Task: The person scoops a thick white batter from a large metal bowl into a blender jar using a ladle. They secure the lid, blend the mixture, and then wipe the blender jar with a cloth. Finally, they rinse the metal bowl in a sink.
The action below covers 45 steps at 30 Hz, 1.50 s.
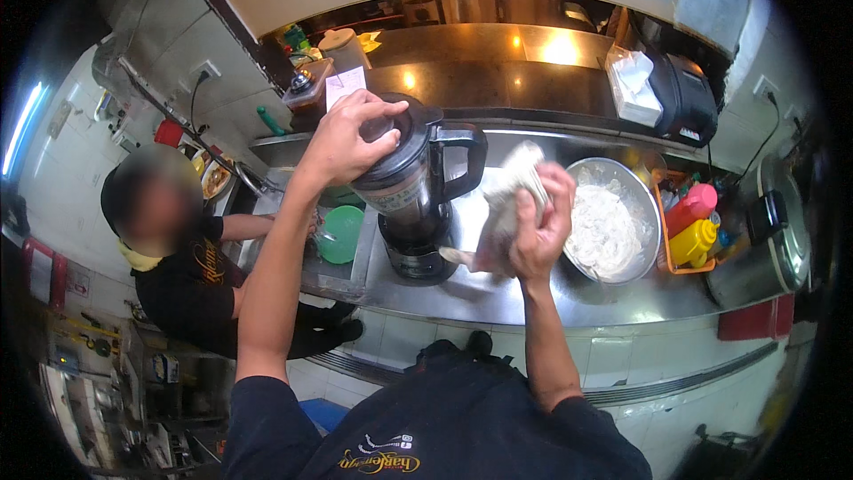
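My left hand [356, 137] rests on the black lid of a blender [416, 193], thumb and fingers spread around the cap at its top. The blender stands on a steel counter, its jug handle turned to the right. My right hand [543, 220] grips a crumpled, pale cloth [503, 213] above the counter, between the blender and a steel bowl; the cloth is partly blurred. The bowl [656, 213] holds a white, creamy mixture [608, 227].
An orange basket [690, 271] with a yellow squeeze bottle [693, 243] and a pink-capped one stands right of the bowl, beside a large metal pot [753, 233]. At left, a person [186, 280] works at a sink with a green dish [341, 235]. Napkins [633, 87] lie on the raised ledge.
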Available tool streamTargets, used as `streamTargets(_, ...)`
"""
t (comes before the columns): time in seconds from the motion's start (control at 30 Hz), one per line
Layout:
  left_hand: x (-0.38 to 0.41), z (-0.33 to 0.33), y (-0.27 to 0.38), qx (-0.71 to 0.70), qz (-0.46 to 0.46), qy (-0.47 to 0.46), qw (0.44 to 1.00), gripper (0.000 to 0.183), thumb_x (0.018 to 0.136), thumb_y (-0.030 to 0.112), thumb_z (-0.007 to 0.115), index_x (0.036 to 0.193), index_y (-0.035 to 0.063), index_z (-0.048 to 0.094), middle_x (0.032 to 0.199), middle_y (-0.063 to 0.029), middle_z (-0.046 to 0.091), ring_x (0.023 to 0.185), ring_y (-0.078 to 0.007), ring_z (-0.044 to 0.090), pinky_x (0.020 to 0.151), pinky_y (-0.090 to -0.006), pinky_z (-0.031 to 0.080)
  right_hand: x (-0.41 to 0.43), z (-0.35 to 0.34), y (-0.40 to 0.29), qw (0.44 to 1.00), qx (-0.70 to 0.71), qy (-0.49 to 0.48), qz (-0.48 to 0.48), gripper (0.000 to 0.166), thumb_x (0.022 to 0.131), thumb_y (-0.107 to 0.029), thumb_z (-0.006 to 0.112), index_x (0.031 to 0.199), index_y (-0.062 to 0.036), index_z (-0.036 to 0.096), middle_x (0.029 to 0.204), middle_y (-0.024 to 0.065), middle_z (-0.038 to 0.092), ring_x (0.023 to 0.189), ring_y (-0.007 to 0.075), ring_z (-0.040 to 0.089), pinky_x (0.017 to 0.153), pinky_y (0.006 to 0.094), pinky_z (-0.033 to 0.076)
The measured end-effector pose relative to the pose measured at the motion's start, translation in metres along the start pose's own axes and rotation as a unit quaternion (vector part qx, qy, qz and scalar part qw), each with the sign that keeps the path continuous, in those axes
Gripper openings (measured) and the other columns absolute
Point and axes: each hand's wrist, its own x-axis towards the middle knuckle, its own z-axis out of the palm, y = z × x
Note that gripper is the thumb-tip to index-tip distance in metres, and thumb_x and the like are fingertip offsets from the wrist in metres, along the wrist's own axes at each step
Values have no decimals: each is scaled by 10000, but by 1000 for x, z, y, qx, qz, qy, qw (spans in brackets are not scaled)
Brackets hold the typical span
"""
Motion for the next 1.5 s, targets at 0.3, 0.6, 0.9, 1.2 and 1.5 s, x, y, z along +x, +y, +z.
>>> streamTargets(0.3, 6, 4, -2, -37, -7, -6, 999, 417, 779, 245, 676, 1163, 83, 702, 973, -132, 610, 966, -292, 602, 898, -367, 470, -20, 103, 8, 995, -73, 17, -70, 322, 770, 95, 593, 1072, -4, 640, 1008, 175, 584, 940, 347, 602, 843, 406, 499)
streamTargets(0.6, -1, -1, -4, -26, -7, -2, 1000, 425, 772, 255, 682, 1155, 71, 703, 957, -137, 609, 948, -289, 602, 874, -369, 473, -14, 82, -19, 999, -34, 28, -20, 257, 789, 74, 605, 1029, -11, 641, 964, 149, 605, 911, 312, 625, 801, 364, 507)
streamTargets(0.9, 5, 5, -8, -39, 31, 5, 999, 423, 768, 235, 693, 1159, 73, 697, 945, -143, 604, 936, -300, 595, 863, -368, 470, -39, 88, 10, 996, -74, -31, 27, 213, 776, 76, 630, 979, 12, 647, 947, 163, 587, 832, 331, 622, 716, 380, 509)
streamTargets(1.2, -2, -5, 3, -23, 18, 0, 1000, 434, 765, 137, 676, 1185, 26, 667, 933, -122, 574, 930, -259, 566, 891, -341, 433, -2, 101, -33, 998, -28, 37, 32, 223, 740, 59, 657, 954, -2, 648, 952, 164, 612, 879, 350, 631, 764, 393, 515)
streamTargets(1.5, 8, 6, 3, -23, 55, 8, 998, 461, 755, 190, 695, 1206, 96, 679, 957, -138, 587, 939, -298, 577, 893, -368, 454, -1, 84, -10, 997, -46, 68, 10, 182, 730, -4, 664, 907, -27, 627, 930, 168, 599, 879, 356, 603, 773, 416, 502)
